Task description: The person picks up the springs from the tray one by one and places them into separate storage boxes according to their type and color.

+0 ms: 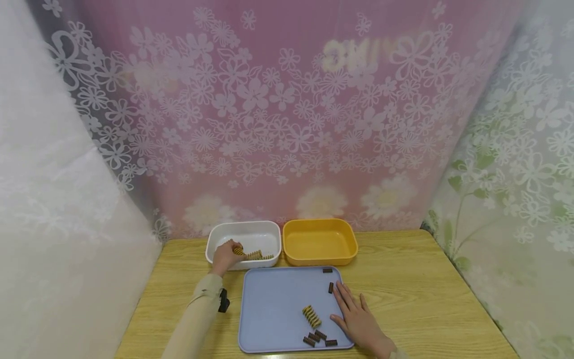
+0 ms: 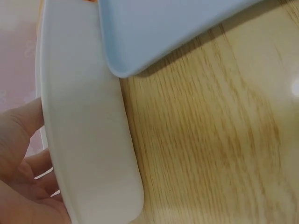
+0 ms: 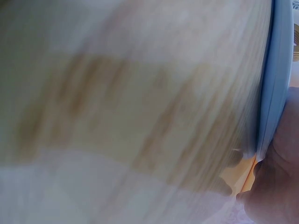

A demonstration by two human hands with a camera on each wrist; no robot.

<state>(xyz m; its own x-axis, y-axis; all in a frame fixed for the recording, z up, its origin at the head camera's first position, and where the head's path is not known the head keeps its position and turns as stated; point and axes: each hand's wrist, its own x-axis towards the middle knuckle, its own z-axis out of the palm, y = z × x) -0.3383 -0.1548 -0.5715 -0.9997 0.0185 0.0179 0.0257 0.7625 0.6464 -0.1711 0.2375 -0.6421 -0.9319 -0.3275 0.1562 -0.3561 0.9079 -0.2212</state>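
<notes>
Pinching a yellow-and-black coiled metal spring (image 1: 239,251) with the left hand (image 1: 225,257), bent over the near wall of a white rectangular plastic tub (image 1: 255,238) — inside, beside similar springs (image 1: 254,255), apparently to stay contained. Resting the right hand (image 1: 358,321), spread and relaxed, across the right rim of a pale-blue plastic tray (image 1: 273,309) — likely to steady it.

The left sleeve (image 1: 192,321) is long, of plain pale beige cloth, lightly creased, with a narrow strap or fold (image 1: 205,293) near its cuff (image 1: 212,282). A small black block (image 1: 223,301) with blunt corners sits on the right side of that cuff. Of the right sleeve (image 1: 397,354), only a similarly beige scrap shows; the left hand (image 1: 225,257) and right hand (image 1: 358,320) are bare.
</notes>
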